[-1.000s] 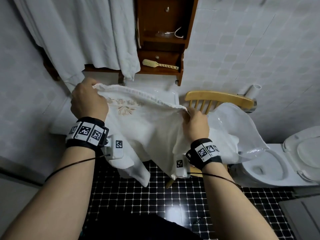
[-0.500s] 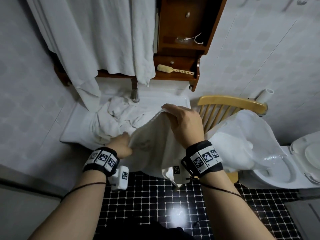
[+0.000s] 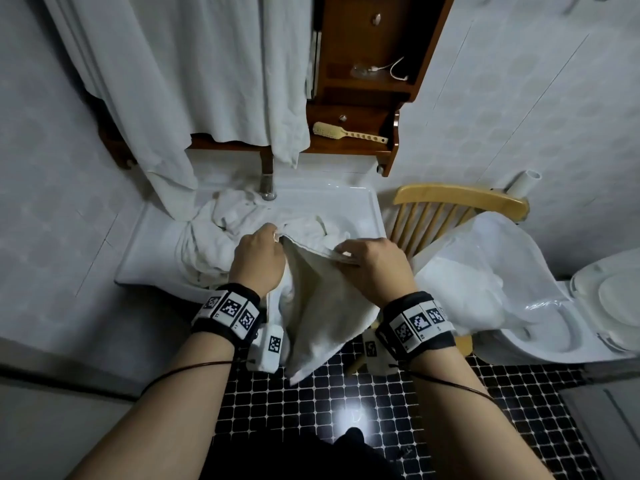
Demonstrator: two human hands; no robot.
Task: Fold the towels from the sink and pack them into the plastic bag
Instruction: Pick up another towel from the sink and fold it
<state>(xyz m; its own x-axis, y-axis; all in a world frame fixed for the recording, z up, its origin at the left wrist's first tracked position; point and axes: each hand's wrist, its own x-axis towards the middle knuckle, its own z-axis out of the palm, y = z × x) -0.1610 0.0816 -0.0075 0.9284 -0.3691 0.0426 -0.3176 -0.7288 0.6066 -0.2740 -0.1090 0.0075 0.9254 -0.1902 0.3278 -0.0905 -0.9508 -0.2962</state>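
The upper edge of a white towel [image 3: 318, 306] is pinched between the curled fingers of the left hand [image 3: 256, 261] and of the right hand [image 3: 375, 268]. The two hands are held near each other over the front of the sink [image 3: 349, 199], and the cloth hangs doubled below them above the tiled floor [image 3: 263, 403]. Crumpled towels [image 3: 207, 244] are heaped in the sink's basin and over its left rim. To the right, a clear plastic bag [image 3: 491, 244] is propped on a wooden chair [image 3: 457, 199], with white cloth [image 3: 457, 292] seen inside it.
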